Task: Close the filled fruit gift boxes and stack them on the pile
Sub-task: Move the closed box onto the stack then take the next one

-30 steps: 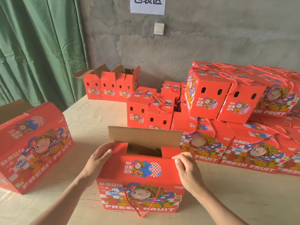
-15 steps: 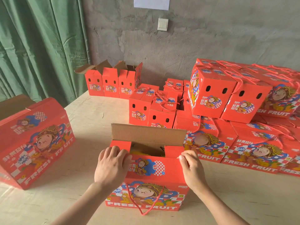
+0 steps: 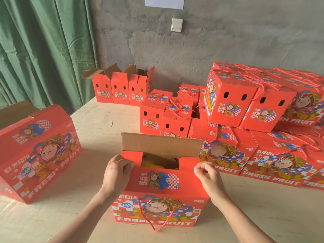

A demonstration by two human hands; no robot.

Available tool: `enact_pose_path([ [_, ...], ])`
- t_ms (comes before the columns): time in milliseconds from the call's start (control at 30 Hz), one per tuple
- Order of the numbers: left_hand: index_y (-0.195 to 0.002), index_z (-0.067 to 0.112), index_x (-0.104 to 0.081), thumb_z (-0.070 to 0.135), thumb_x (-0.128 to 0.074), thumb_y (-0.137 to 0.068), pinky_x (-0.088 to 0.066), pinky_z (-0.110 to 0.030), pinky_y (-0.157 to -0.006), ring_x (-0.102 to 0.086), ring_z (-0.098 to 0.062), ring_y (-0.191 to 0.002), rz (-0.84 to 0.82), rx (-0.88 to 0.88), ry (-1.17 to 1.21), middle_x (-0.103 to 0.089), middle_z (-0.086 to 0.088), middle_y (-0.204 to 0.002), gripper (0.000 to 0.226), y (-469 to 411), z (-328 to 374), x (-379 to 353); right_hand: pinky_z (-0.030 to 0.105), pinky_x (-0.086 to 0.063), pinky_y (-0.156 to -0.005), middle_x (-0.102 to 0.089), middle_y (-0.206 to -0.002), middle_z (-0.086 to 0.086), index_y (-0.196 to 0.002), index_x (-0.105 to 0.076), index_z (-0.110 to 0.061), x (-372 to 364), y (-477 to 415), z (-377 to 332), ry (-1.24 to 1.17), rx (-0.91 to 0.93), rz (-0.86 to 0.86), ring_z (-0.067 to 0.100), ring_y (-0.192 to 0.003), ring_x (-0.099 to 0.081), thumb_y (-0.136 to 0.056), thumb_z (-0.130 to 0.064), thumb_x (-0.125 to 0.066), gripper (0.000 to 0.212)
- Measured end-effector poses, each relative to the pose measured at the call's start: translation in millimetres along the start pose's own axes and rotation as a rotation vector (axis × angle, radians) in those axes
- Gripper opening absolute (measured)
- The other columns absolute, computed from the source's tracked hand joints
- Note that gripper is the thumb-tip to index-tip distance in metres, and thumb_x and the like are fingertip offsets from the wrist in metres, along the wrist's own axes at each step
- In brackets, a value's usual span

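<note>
A: Gift box (image 3: 157, 183)?
B: Stands upright on the counter (image 3: 98, 123), close to the near edge, printed front facing the camera, rope handle (image 3: 155, 229) hanging down it. Open on top — brown rear flap (image 3: 161, 144) raised, something yellow (image 3: 154, 165) visible inside.
A: Left grip (image 3: 116, 172)?
B: Curled over the top left corner of the gift box, fingers folded onto the red side tab, holding it.
A: Right grip (image 3: 208, 178)?
B: Poised at the top right corner, fingers loosely bent, thumb close to forefinger. Cannot tell whether pinching the edge or merely beside it.
A: Pile (image 3: 263, 155)?
B: Spread to the right and behind — closed red boxes in two layers, nearest one just beside the raised flap.
A: Anything else?
B: Another red box (image 3: 36, 149) far left, well apart; three open-topped boxes (image 3: 121, 88) at the back by the green curtain (image 3: 43, 50).
</note>
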State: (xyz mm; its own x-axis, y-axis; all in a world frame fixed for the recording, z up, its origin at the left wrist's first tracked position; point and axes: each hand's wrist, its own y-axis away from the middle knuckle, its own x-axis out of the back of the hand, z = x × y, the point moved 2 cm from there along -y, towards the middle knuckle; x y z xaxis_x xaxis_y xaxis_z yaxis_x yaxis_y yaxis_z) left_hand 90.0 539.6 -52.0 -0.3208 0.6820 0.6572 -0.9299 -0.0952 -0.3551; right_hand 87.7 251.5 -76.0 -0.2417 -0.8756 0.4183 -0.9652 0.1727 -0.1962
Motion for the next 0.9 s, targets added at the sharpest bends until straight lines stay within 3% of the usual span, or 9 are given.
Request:
enact_pose_path([
  [100, -0.106, 0.013, -0.070, 0.003, -0.065, -0.084, -0.038, -0.022, -0.063, -0.054, -0.013, -0.066, -0.046, 0.079, 0.039, -0.057, 0.007, -0.064, 0.025, -9, 0, 5, 0.006, -0.036, -0.073, -0.057, -0.095, 0.005, -0.074, -0.063, -0.014, 1, -4, -1, 0.044, -0.007, -0.034, 0.011, -0.090, -0.052, -0.086, 0.000, -0.063, 0.018],
  [167, -0.111, 0.015, -0.068, 0.005, -0.062, -0.085, -0.044, -0.030, -0.074, -0.056, -0.021, -0.078, -0.073, 0.105, 0.020, -0.061, 0.005, -0.069, 0.029, -13, -2, 3, 0.005, -0.036, -0.075, -0.054, -0.097, 0.004, -0.077, -0.067, -0.008, 1, -6, 0, 0.057, -0.025, -0.048, 0.012, -0.093, -0.051, -0.086, -0.002, -0.064, 0.011],
  [300, -0.118, 0.014, -0.062, 0.002, -0.058, -0.088, -0.048, -0.047, -0.090, -0.054, -0.032, -0.107, -0.078, 0.323, 0.258, -0.056, -0.011, -0.114, 0.033, -12, -22, 0, 0.015, -0.037, -0.080, -0.053, -0.098, 0.005, -0.081, -0.070, 0.004, 2, -9, 1, 0.102, -0.026, -0.052, 0.014, -0.097, -0.051, -0.085, -0.003, -0.066, 0.009],
  [367, -0.127, 0.016, -0.051, 0.003, -0.057, -0.091, -0.055, -0.044, -0.073, -0.059, -0.031, -0.101, -0.151, 0.565, 0.574, -0.049, -0.013, -0.125, 0.039, -11, -31, -3, 0.019, -0.037, -0.080, -0.053, -0.097, 0.005, -0.082, -0.069, 0.003, 3, -9, -1, 0.113, -0.023, -0.060, 0.015, -0.095, -0.051, -0.084, -0.003, -0.065, 0.007],
  [433, -0.132, 0.016, -0.046, -0.001, -0.053, -0.092, -0.054, -0.033, -0.055, -0.064, -0.024, -0.079, -0.207, 0.662, 0.710, -0.058, -0.010, -0.112, 0.044, -14, -33, -6, 0.018, -0.038, -0.075, -0.054, -0.098, 0.004, -0.087, -0.064, -0.005, 2, -7, -3, 0.108, -0.006, -0.053, 0.016, -0.093, -0.050, -0.084, -0.003, -0.065, 0.003],
  [633, -0.133, 0.022, -0.044, -0.002, -0.050, -0.091, -0.052, -0.034, -0.064, -0.064, -0.025, -0.078, -0.285, 0.724, 0.687, -0.063, -0.006, -0.102, 0.048, -23, -37, -12, 0.008, -0.035, -0.088, -0.043, -0.129, -0.003, -0.132, -0.041, -0.014, -5, -6, 0, -0.043, -0.084, -0.035, 0.009, -0.116, -0.042, -0.086, 0.002, -0.061, 0.053],
  [733, -0.133, 0.028, -0.043, -0.001, -0.048, -0.092, -0.052, -0.032, -0.060, -0.065, -0.023, -0.073, -0.304, 0.694, 0.628, -0.063, -0.006, -0.097, 0.050, -25, -35, -12, 0.024, -0.023, -0.110, -0.028, -0.150, -0.004, -0.149, -0.021, -0.018, -6, -8, 1, -0.100, -0.150, -0.144, 0.010, -0.138, -0.025, -0.090, 0.001, -0.057, 0.071],
  [800, -0.139, 0.033, -0.037, -0.002, -0.046, -0.092, -0.052, -0.031, -0.056, -0.065, -0.020, -0.068, -0.324, 0.650, 0.598, -0.063, -0.003, -0.096, 0.060, -26, -32, -10, 0.032, -0.019, -0.113, -0.017, -0.157, -0.005, -0.152, -0.008, -0.023, -3, -12, 1, -0.162, -0.205, -0.207, 0.011, -0.143, -0.016, -0.091, 0.002, -0.055, 0.081],
  [900, -0.148, 0.043, -0.009, -0.009, -0.044, -0.090, -0.057, -0.039, -0.065, -0.060, -0.001, -0.075, -0.331, 0.556, 0.575, -0.043, 0.014, -0.136, 0.086, -31, -30, -9, 0.031, -0.022, -0.109, -0.010, -0.158, -0.005, -0.151, 0.004, -0.027, 1, -22, 1, -0.166, -0.278, -0.303, 0.016, -0.144, -0.014, -0.089, 0.002, -0.058, 0.092],
])
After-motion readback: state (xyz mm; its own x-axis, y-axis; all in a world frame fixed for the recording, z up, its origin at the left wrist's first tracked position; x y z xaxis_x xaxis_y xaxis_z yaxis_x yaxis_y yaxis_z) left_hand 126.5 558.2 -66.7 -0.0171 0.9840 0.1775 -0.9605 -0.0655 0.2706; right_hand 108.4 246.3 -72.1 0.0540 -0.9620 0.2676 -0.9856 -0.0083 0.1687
